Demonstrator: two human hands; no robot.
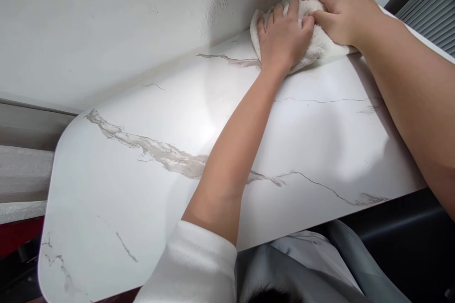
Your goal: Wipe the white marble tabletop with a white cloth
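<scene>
A fluffy white cloth (318,42) lies bunched at the far edge of a white marble-look tabletop (149,189), against the wall. My left hand (284,38) presses down on the cloth's left part, fingers curled over it. My right hand (343,9) lies on its right part, fingers gripping the top of the bundle. Both arms reach across the table, the left one in a rolled-up white sleeve.
A rough white wall (106,23) runs along the table's far side. A dark ribbed object (432,4) stands at the top right corner. Grey trousers (313,260) show below the table's near edge. A ledge and red strip (17,232) lie at the left.
</scene>
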